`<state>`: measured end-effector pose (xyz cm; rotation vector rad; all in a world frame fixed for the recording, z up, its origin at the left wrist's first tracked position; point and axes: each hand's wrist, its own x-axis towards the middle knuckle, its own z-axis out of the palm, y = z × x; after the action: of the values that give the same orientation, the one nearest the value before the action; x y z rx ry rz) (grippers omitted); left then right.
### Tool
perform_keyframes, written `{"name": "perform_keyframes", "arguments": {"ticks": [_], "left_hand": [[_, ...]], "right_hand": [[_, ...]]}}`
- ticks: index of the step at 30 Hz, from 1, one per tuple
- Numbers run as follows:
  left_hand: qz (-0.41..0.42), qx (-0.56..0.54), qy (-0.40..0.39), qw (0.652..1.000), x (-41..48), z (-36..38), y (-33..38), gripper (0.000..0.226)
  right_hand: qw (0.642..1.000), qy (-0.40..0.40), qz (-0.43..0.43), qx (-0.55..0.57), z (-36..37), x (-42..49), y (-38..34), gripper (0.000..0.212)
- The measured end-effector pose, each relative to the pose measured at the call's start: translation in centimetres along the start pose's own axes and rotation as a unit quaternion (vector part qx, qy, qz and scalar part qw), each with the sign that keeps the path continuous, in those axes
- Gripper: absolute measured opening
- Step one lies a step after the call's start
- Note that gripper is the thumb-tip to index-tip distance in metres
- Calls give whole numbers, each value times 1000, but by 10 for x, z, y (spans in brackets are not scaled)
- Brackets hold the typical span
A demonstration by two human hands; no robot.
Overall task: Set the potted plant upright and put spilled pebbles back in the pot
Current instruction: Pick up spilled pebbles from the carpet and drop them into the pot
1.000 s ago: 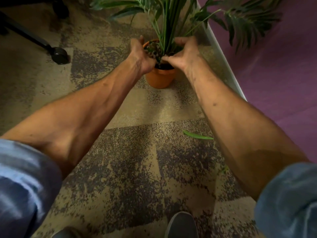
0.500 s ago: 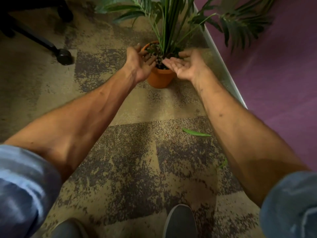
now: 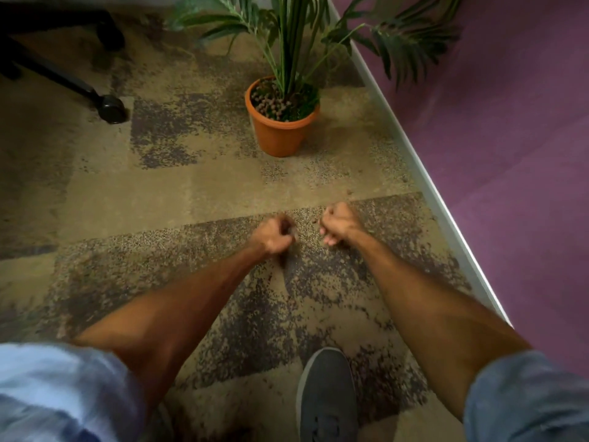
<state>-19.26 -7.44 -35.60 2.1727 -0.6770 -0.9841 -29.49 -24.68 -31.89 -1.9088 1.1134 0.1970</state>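
The orange plant pot stands upright on the patterned carpet beside the wall, with tall green palm fronds rising from it. Brown pebbles fill the left part of the pot's top. My left hand and my right hand are low over the carpet, well in front of the pot and apart from it. Both hands are curled into loose fists, a hand's width apart. Nothing shows inside either fist; the left one is blurred.
A black office chair leg with a caster reaches in at the upper left. A purple wall with a white skirting strip runs along the right. My grey shoe is at the bottom centre.
Both hands left the pot's rim, opened palm-up, then drew back towards me and curled shut low over the carpet. The view has pulled back from the pot.
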Motion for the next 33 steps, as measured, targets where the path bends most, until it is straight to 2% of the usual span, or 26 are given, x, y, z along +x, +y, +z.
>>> {"name": "perform_keyframes", "arguments": {"ticks": [3,5,7,10,14,17,19,21,25,29,33], "left_hand": [[51,198,-20,979,-9,11,-8,62],[81,254,-16,964,-7,12,-8,72],[99,264,-4,959,-6,18,-9,72],[88,243,5,966,5,29,-16,64],[168,265,19,949,1,27,-19,52],[204,299,18,932,3,28,-12,45],[214,318,19,923,1,33,-2,42],[216,326,13,920,3,34,1,42],[226,312,3,923,8,25,-8,29],[267,326,-31,906,3,15,-18,18],[275,305,-35,911,-4,3,-28,16]], "right_hand": [[992,24,-23,-125,15,-3,22,15],[984,44,-36,-170,19,-8,23,18],[980,53,-43,-186,23,-12,26,15],[985,75,-8,-158,32,0,27,33],[983,150,3,-108,41,-1,25,45],[980,170,-3,-102,42,2,26,55],[978,178,-7,-106,40,6,21,51],[980,172,-17,-95,41,17,15,37],[983,122,-77,-111,45,32,12,16],[979,68,-112,-155,46,33,9,17],[975,43,-122,-183,51,23,14,16]]}}
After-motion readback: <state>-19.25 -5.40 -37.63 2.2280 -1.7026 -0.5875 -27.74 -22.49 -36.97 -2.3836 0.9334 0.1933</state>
